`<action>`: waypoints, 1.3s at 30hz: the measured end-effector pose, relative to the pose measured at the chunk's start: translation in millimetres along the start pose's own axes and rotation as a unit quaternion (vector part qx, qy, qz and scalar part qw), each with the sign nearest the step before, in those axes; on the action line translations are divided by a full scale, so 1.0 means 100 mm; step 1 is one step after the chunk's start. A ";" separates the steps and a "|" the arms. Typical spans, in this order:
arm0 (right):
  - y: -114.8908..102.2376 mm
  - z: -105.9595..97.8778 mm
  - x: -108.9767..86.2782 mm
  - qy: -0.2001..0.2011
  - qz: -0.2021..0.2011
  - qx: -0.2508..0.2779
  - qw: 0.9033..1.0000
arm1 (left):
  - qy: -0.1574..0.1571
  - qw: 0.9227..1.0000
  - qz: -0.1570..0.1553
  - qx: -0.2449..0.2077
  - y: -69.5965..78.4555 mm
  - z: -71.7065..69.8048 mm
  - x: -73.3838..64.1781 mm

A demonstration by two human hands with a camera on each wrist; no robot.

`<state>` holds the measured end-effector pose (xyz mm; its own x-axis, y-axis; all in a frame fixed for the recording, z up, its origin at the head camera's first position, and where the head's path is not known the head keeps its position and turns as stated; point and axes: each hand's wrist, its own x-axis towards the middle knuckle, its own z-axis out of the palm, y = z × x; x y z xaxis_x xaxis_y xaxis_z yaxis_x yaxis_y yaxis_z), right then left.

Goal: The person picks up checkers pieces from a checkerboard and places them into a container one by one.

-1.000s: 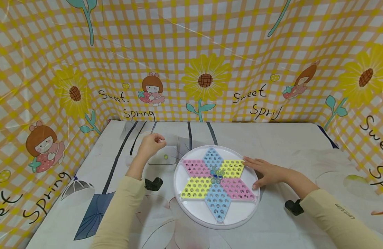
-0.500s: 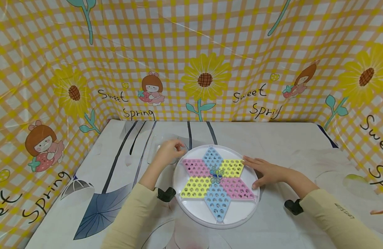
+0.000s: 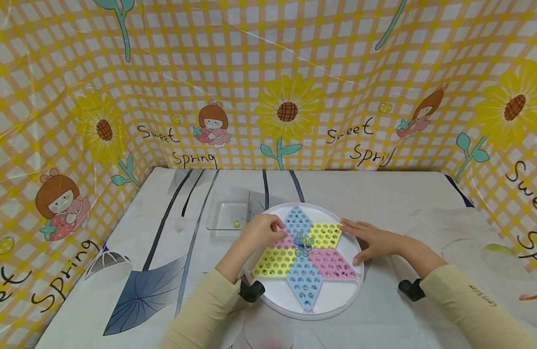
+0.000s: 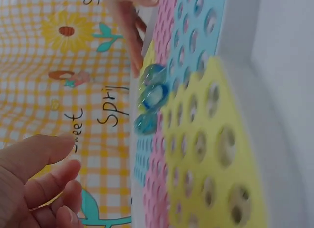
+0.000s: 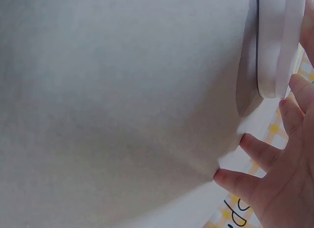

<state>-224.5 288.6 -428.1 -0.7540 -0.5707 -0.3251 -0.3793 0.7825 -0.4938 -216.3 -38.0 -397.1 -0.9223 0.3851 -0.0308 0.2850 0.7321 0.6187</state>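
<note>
A round white Chinese checkers board carries a star of pink, yellow and blue perforated sections. Several glass marbles cluster at its centre. Over the left pink section hovers my left hand, thumb and fingers bent close together. In the left wrist view, the left thumb and index finger lie near each other; whether a marble is between them is hidden. My right hand rests at the board's right rim with fingers spread, some touching the tabletop in the right wrist view.
Behind and left of the board stands a clear plastic box with a yellow-green marble inside. A checked cloth hangs around the table's back and sides. A black wrist device sits on the left wrist.
My left hand has moved right and nearer, from above the clear box to over the board's pink section. The marble in the box has shifted slightly. The right hand stays put.
</note>
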 end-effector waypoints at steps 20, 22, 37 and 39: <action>0.01 0.00 0.00 0.002 -0.008 0.002 1.000 | -0.020 0.999 -0.042 -0.007 0.08 0.46 -0.05; 0.01 0.00 0.00 0.002 -0.009 0.002 1.000 | -0.022 0.999 -0.044 -0.005 0.07 0.49 -0.04; 0.01 0.00 0.01 0.000 -0.004 0.005 1.000 | -0.021 0.999 -0.033 0.003 0.05 0.55 -0.04; 0.01 0.00 0.01 0.000 -0.003 0.006 1.000 | -0.021 0.999 -0.033 0.000 0.05 0.55 -0.05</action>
<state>-225.5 288.9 -428.9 -0.7522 -0.5752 -0.3215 -0.3778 0.7762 -0.5047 -196.2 -5.1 -437.5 -0.9273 0.3597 -0.1036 0.2246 0.7562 0.6146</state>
